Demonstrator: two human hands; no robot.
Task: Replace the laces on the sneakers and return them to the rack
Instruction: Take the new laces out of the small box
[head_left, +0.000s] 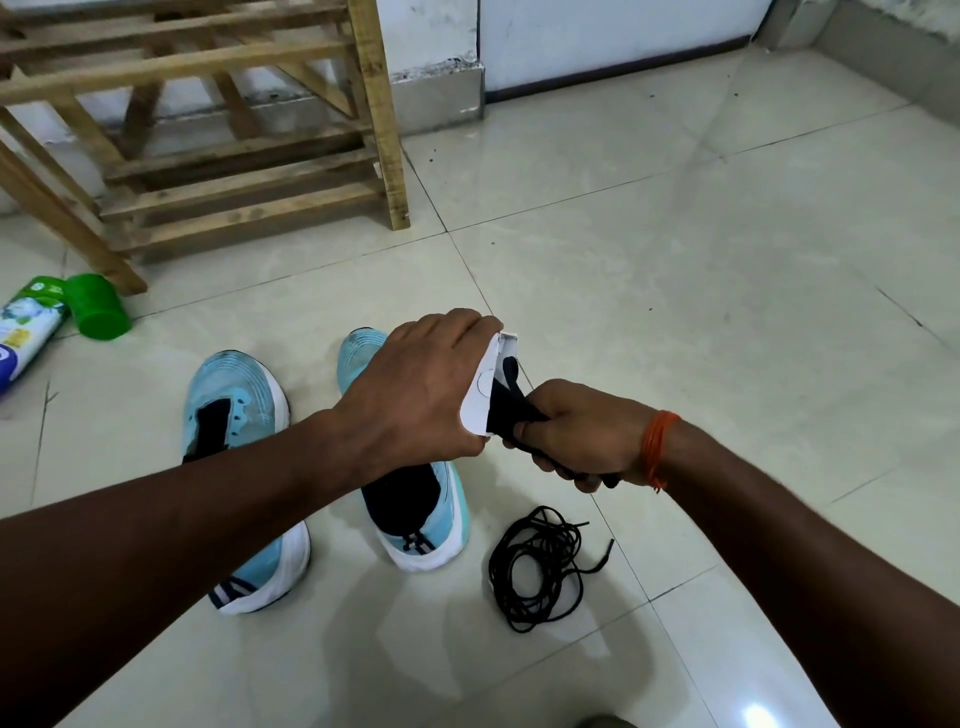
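Note:
Two light-blue sneakers with white soles stand on the tiled floor, toes pointing away; the left sneaker (234, 415) and the right sneaker (421, 525) both show open dark tongues without laces. My left hand (415, 389) grips a white card package (485, 389) above the right sneaker. My right hand (576, 436) grips a bundle of dark laces (506, 395) that sticks out of that package. A loose coil of black laces (540, 566) lies on the floor to the right of the sneakers.
A wooden slatted shoe rack (234, 156) stands at the back left against the wall. A green-capped spray can (57, 322) lies on the floor at the far left. Bare tiles stretch to the right.

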